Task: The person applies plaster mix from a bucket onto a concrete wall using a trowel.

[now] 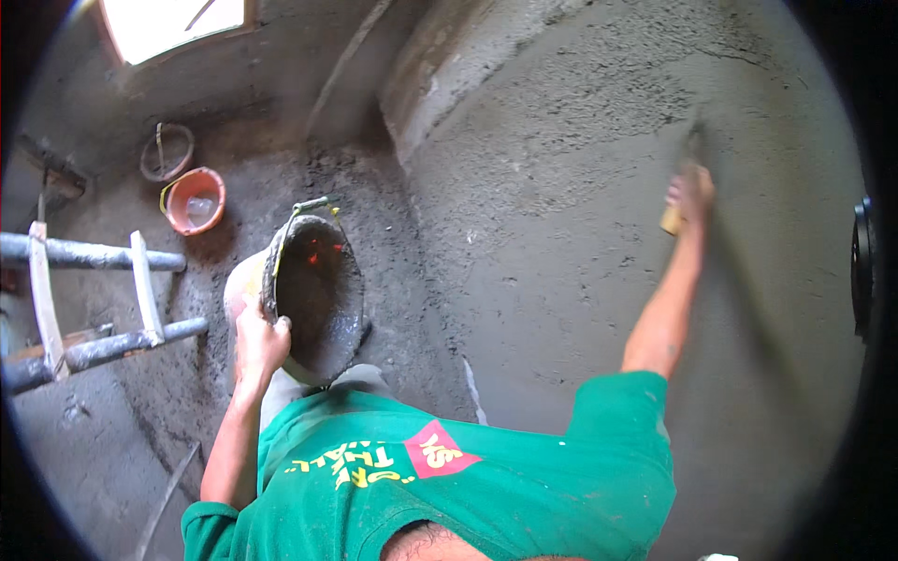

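Observation:
My left hand [262, 337] grips the near left rim of a bucket [245, 279], tilted so that its mouth faces right. Grey, wet-looking mortar coats the inside, and a wire handle stands up at the far side. Out to the right, my right hand [690, 194] is closed round the wooden handle of a trowel [671, 221]. Its blade, blurred by motion, points away from me along the grey plastered wall [543, 290]. Below the trowel the plaster looks smoother; farther up it is rough and pitted.
An orange bucket [211, 222] with something clear inside stands on the floor at the far left, beside a dark, dirty bucket [150, 165]. A ladder [122, 348] lies across the left side. A bright window [168, 26] opens at the upper left.

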Demonstrator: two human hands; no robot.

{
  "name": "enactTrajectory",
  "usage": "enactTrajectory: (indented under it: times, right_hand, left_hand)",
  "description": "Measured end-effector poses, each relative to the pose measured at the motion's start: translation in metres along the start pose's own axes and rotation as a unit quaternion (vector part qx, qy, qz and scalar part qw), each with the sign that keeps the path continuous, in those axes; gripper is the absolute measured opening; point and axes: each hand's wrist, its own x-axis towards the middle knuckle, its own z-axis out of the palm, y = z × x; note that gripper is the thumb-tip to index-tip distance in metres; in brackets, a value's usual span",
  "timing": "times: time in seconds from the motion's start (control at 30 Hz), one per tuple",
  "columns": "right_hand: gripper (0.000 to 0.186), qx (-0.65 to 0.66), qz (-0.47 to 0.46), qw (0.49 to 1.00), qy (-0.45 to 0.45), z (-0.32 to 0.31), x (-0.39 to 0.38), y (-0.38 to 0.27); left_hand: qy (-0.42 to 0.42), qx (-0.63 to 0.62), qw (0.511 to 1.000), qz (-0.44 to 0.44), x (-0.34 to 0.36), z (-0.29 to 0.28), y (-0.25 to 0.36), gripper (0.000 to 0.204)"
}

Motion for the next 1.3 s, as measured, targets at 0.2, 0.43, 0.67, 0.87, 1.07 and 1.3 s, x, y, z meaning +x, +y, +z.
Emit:
enactTrajectory:
  times: [0.2, 0.43, 0.67, 0.87, 1.07, 1.3]
  right_hand:
    - [0.016, -0.112, -0.203, 0.933, -0.277, 0.014, -0.160, 0.032]
    - [0.015, -0.452, -0.300, 0.757, -0.363, 0.212, -0.423, 0.073]
    - [0.018, -0.210, -0.189, 0.820, -0.498, 0.203, -0.549, 0.130]
    - [0.027, -0.082, -0.080, 0.866, -0.487, 0.164, -0.546, 0.099]
    - [0.025, -0.025, 0.005, 0.817, -0.576, 0.060, -0.438, 0.119]
    - [0.038, -0.003, 0.251, 0.960, -0.124, -0.052, -0.158, 0.121]
  left_hand:
    - [-0.048, 0.043, 0.995, 0.074, 0.000, -0.013, 0.004, 0.067]
    - [-0.142, 0.085, 0.961, 0.220, -0.017, -0.058, 0.032, 0.038]
    - [-0.250, 0.090, 0.937, 0.226, -0.055, -0.056, 0.048, 0.045]
    - [-0.230, 0.038, 0.968, 0.093, -0.059, -0.064, 0.011, 0.049]
    - [-0.141, -0.084, 0.986, -0.031, -0.090, -0.034, -0.041, 0.047]
    - [-0.071, 0.047, 0.995, -0.055, -0.103, 0.001, -0.046, 0.042]
